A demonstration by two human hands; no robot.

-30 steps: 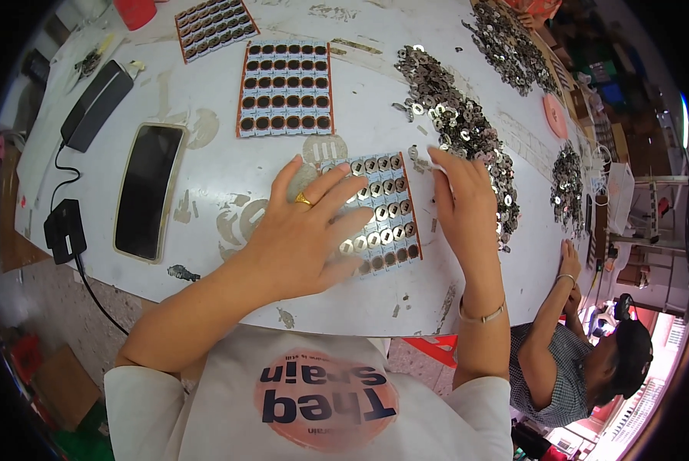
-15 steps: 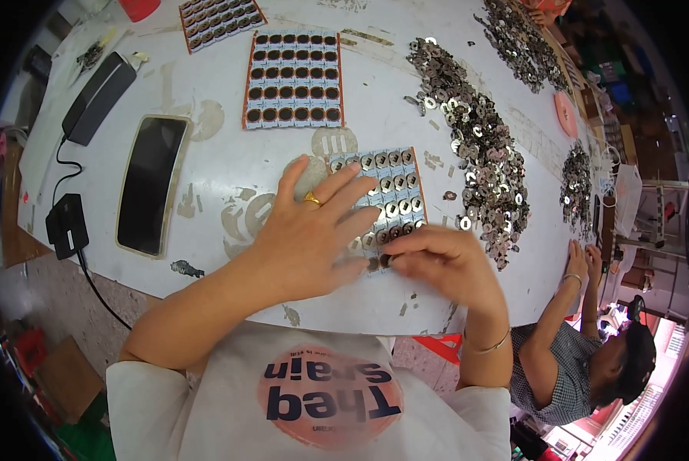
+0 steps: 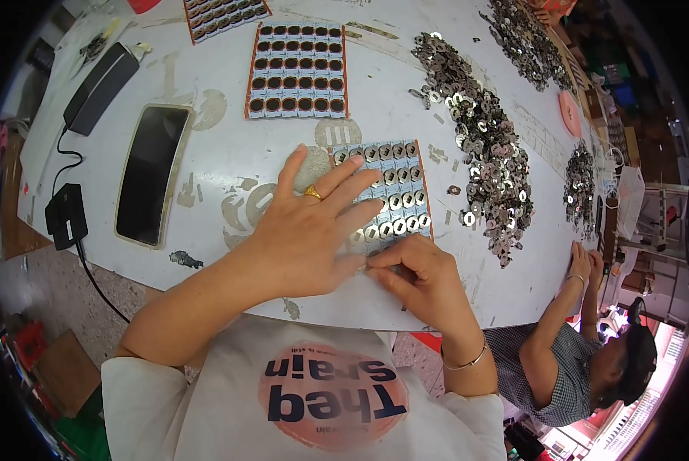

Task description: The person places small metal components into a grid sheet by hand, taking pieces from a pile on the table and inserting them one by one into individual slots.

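Observation:
A pale blue card with an orange edge (image 3: 426, 201) lies in front of me, set with rows of round metal washers that have shaped holes. My left hand (image 3: 302, 230) is spread flat over the card's left side, fingers apart, covering many washers. At the card's near edge, my right hand (image 3: 429, 280) has its thumb and index finger pinched together beside my left thumb tip. Whatever lies between those fingertips is too small or hidden to make out. The washers in the card's lower visible rows shine brightly; the upper ones look duller.
A long heap of loose metal washers (image 3: 486, 154) lies to the right, with more heaps beyond. Another filled card (image 3: 298, 111) sits farther off. On the left are a phone (image 3: 154, 177), a black device (image 3: 102, 88) and a corded black box (image 3: 66, 215). A co-worker (image 3: 552, 361) sits at right.
My right hand has shifted left along the card's near edge, bringing its fingertips to my left thumb. The lower rows of washers, partly dark before, now look shiny. My left hand stays spread over the card.

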